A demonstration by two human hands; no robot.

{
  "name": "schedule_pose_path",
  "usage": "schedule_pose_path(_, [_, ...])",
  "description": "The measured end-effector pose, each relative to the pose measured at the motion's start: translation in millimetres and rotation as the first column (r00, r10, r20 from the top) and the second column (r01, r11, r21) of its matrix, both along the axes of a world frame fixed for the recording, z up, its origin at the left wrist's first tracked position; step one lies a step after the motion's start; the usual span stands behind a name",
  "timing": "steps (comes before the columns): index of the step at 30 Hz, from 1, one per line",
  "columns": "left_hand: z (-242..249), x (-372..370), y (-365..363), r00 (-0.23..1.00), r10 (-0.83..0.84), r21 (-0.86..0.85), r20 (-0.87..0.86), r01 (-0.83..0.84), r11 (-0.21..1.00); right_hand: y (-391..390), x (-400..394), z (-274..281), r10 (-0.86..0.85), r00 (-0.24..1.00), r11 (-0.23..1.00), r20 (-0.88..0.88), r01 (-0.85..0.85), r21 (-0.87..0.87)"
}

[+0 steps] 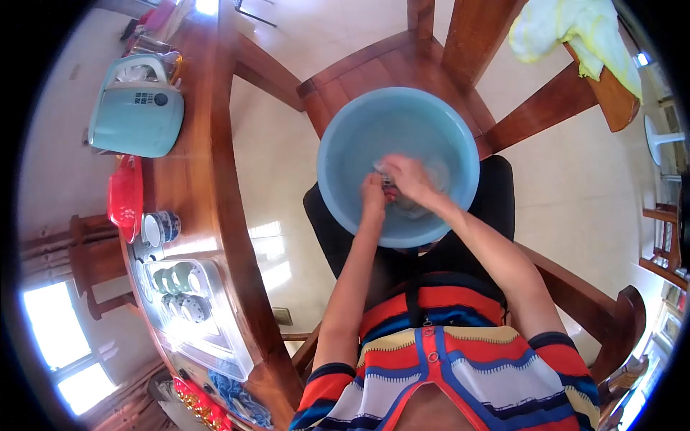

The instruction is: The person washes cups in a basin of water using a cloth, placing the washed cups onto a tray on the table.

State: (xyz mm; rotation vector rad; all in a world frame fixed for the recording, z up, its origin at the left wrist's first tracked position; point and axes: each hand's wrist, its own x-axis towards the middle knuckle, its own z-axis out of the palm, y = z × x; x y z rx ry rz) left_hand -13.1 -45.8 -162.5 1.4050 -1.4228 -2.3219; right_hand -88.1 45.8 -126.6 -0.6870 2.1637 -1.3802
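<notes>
A light blue plastic basin (333, 144) with water in it rests in front of me, partly on a wooden chair seat. Inside it, my left hand (372, 191) is closed around a small object with dark and red patches (389, 189), whose kind I cannot make out. My right hand (407, 177) is curled against the same object from the other side. Something whitish shows at its fingertips, too blurred to name. Both hands are smeared a little by motion. Pale, clear-looking shapes lie in the water under my right wrist.
Along the left runs a wooden table (194, 179) with a light blue kettle (140, 108), a red basket (125, 197), a blue-and-white cup (162, 228) and a clear tray (233, 316) of several cups. A yellow-white cloth (568, 32) hangs on a chair at right.
</notes>
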Motion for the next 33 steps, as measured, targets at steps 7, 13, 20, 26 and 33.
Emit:
schedule_pose_path(7, [24,7,-3,0.984,-0.174,-0.149,0.046,0.179,0.973,-8,-1,-15,0.006,0.987,0.998,0.16,0.004,-0.063])
schedule_pose_path(13, [24,3,-2,0.989,-0.095,0.125,-0.109,0.108,0.986,-6,-24,-22,-0.02,0.932,0.999,0.363,0.034,-0.033])
schedule_pose_path(20, [11,6,-9,0.976,0.073,0.418,-0.206,0.02,0.908,3,-14,-36,-0.136,0.671,0.943,0.729,0.314,-0.112])
schedule_pose_path(26, [5,2,-10,0.938,0.302,0.492,-0.171,-0.185,0.851,-10,24,-24,-0.242,0.959,0.968,0.147,0.229,0.102])
schedule_pose_path(33, [-11,3,-15,0.97,0.207,0.105,-0.128,-0.195,0.975,-15,44,4,-0.158,0.981,0.979,0.111,0.171,-0.112])
